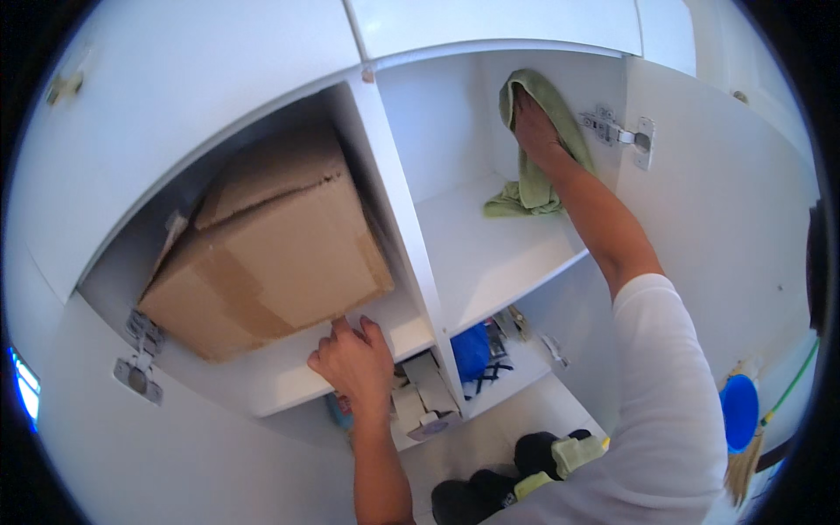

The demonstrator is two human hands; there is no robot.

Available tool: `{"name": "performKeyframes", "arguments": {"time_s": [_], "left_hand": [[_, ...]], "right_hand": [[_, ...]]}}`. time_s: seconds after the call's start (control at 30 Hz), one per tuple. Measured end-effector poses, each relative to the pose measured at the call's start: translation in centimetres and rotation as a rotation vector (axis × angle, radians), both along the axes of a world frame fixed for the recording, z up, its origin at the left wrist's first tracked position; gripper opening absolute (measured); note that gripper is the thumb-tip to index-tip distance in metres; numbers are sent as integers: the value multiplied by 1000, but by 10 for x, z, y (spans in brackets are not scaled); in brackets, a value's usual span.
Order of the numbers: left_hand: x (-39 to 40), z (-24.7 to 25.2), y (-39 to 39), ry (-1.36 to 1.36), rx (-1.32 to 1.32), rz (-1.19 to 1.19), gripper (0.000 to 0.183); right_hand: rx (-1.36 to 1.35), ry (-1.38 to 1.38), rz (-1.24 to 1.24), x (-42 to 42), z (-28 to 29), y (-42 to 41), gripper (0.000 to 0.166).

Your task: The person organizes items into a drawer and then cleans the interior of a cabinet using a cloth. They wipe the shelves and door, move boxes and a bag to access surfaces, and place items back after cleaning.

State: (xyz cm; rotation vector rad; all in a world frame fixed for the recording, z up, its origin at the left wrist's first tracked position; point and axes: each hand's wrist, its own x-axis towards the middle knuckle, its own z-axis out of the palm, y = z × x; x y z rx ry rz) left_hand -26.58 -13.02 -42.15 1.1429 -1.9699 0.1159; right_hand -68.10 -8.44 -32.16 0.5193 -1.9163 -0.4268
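Observation:
My right hand [535, 131] is raised inside the right cupboard compartment, with a green cloth [558, 111] draped over and around its fingers against the inner side wall. The cloth's lower end lies bunched on the white shelf [485, 246]. My left hand [357, 361] is at the front edge of the left compartment's shelf, fingertips by the lower edge of a large cardboard box [262, 269]; whether they touch it I cannot tell. That box, sealed with brown tape, sits tilted in view and fills most of the left compartment.
A white partition [407, 216] divides the compartments. Open doors stand at the left [197, 446] and right [709, 216], on metal hinges. Below are a blue bag [470, 351] and small cartons [423, 394]. A blue container [739, 413] and a broom [745, 466] are at the lower right.

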Motion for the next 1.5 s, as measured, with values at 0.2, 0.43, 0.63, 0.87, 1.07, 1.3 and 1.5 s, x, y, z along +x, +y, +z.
{"name": "performKeyframes", "arguments": {"time_s": [0.2, 0.43, 0.63, 0.87, 1.07, 1.3, 1.5], "left_hand": [[-13, 3, 2, 2, -68, 14, 20], [-5, 1, 5, 0, -84, 57, 21], [-12, 1, 8, 1, -102, 15, 20], [-13, 4, 6, -72, -14, -1, 20], [22, -9, -5, 129, -132, -140, 20], [87, 26, 9, 818, -189, -87, 41], [106, 49, -4, 985, 101, -167, 66]], "right_hand": [[-275, -194, 432, -52, -45, -70, 44], [-651, -166, 1036, 12, 33, -136, 48], [-683, -261, 936, 122, 48, -190, 51], [-43, -404, 1284, 96, -64, -176, 36], [301, -1591, 1037, 140, -13, -106, 49], [160, -993, 705, 160, -57, -34, 43], [201, -785, 942, 241, -76, 31, 34]]}}
